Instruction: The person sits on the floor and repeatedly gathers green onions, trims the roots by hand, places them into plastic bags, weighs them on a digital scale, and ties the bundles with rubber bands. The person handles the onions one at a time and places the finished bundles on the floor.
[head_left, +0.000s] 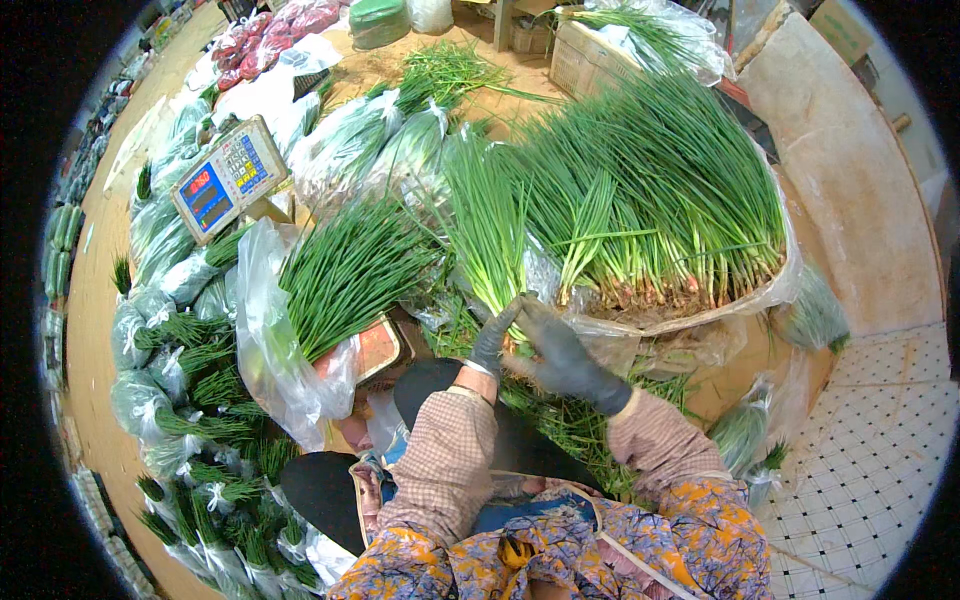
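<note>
My left hand (491, 341), in a dark glove, is closed around the pale lower stems of a bunch of green onions (487, 232), whose leaves point away from me. My right hand (559, 349), gloved too, is beside it with its fingers at the root end; whether it pinches anything is unclear. A large pile of green onions (645, 195) lies to the right on plastic sheeting, roots towards me. At my left, more green onions (352, 262) rest in an open clear plastic bag (262, 330) on a scale's platform (375, 345). The scale's display panel (229, 178) is lit.
Many tied plastic bags of green onions (172, 367) crowd the left side. Further tied bags (352, 142) lie beyond the scale. Loose trimmings (577, 427) cover the ground between my legs. A plastic crate (589, 60) stands at the back, and red bags (262, 45) lie back left.
</note>
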